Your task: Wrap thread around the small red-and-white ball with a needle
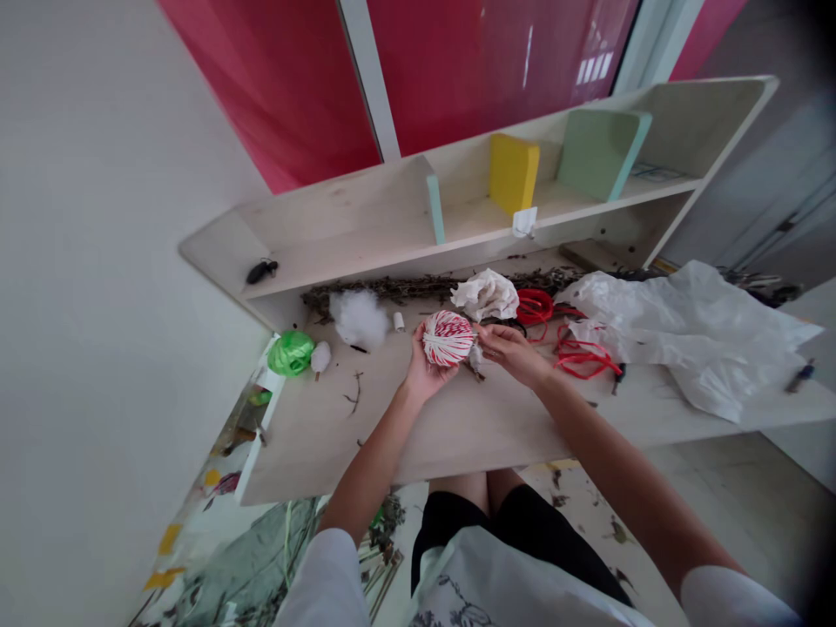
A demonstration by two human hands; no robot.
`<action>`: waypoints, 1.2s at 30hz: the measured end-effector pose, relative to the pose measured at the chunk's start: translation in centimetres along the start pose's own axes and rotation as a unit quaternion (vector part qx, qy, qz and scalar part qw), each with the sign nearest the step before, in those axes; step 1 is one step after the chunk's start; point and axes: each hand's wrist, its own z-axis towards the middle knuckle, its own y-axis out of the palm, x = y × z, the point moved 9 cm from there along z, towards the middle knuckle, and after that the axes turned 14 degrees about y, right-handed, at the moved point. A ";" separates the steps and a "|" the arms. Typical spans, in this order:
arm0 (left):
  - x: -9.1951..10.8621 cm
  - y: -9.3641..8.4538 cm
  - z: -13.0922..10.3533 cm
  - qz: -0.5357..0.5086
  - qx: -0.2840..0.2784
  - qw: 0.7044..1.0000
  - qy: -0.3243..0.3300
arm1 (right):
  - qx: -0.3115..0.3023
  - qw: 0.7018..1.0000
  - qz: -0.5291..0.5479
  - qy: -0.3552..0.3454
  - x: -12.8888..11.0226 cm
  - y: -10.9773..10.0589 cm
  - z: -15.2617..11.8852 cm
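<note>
Over the middle of the desk, my left hand (424, 376) cups a ball of red and white yarn (448, 339), its fingers curled round the left and lower side. My right hand (513, 350) is at the ball's right side, thumb and fingers pinched together. Whether a strand or a thin stick is between those fingertips is too small to tell. Behind the ball lies a crumpled white paper (487, 294). A small white tuft (476, 355) and a bit of twig (474, 373) show below my right fingers.
White fluff (359, 318), a white thread spool (398, 321) and a green twine ball (291, 353) lie left. Red ribbon (584, 355) and a clear plastic bag (705, 331) spread right. Dry twigs (392, 287) line the back under a shelf (353, 252).
</note>
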 end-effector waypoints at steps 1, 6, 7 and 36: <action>0.0 0.0 0.0 -0.001 0.002 1.000 -0.001 | 0.003 1.000 -0.008 -0.004 0.0 0.1 0.1; -0.1 -0.1 0.1 -0.001 -0.003 1.000 0.004 | -0.009 0.999 -0.035 -0.021 0.2 0.6 0.4; -0.1 -0.1 0.0 -0.002 -0.005 1.000 0.006 | -0.014 0.999 -0.036 -0.020 0.3 0.7 0.4; 2.1 0.0 0.5 0.320 0.022 0.910 0.261 | -0.030 0.996 -0.077 -0.032 0.0 1.0 0.1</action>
